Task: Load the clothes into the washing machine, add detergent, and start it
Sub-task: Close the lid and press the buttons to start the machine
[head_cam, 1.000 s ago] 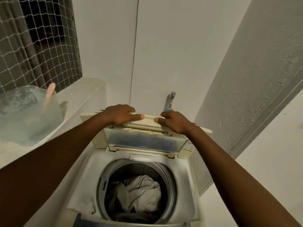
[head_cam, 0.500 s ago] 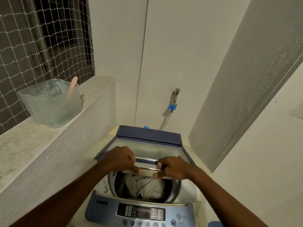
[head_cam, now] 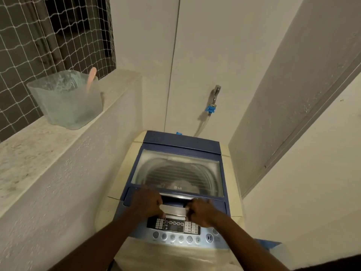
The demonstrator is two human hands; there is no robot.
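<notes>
The top-loading washing machine [head_cam: 232,204] stands below me, cream body with a blue top. Its glass lid [head_cam: 177,173] lies flat and shut, and pale clothes show dimly through it in the drum. My left hand [head_cam: 146,202] and my right hand [head_cam: 201,212] both grip the silver lid handle [head_cam: 172,209] at the lid's front edge, fingers curled over it. Just below the hands is the control panel [head_cam: 175,231] with a row of round buttons. A translucent detergent tub [head_cam: 66,100] with a pink scoop handle [head_cam: 91,77] sits on the ledge at left.
A stone ledge [head_cam: 29,153] runs along the left under a netted window [head_cam: 48,32]. A wall tap [head_cam: 214,94] with a blue hose fitting is behind the machine. White walls close in at the back and right. A blue object [head_cam: 269,244] shows by the machine's right front corner.
Both hands have swung the folded lid from upright down and forward until it lies flat and shut over the drum. The clothes now show only through the glass.
</notes>
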